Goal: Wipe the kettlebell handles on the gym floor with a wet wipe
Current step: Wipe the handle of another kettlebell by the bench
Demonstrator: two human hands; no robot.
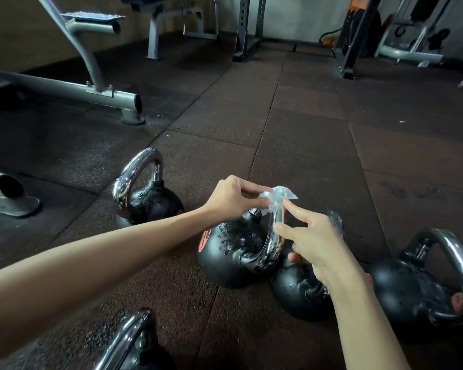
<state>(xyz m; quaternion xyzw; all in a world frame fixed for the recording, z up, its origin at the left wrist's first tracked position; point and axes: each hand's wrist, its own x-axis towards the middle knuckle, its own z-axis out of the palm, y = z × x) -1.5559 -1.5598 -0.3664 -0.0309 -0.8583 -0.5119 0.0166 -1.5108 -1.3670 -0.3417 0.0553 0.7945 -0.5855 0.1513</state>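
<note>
Several black kettlebells with chrome handles stand on the dark rubber floor. The middle kettlebell (225, 257) is wet with droplets, and a crumpled white wet wipe (277, 196) sits on top of its chrome handle (271, 241). My left hand (230, 197) pinches the wipe from the left. My right hand (310, 241) touches the wipe's right side with its forefinger while its thumb lies against the handle. Behind my right hand stands another kettlebell (297, 292), partly hidden.
One kettlebell (150, 198) stands at the left, one (417, 297) at the right, and a chrome handle (126, 340) shows at the bottom edge. A grey bench frame (72, 89) lies far left. Rack posts (245, 30) stand at the back.
</note>
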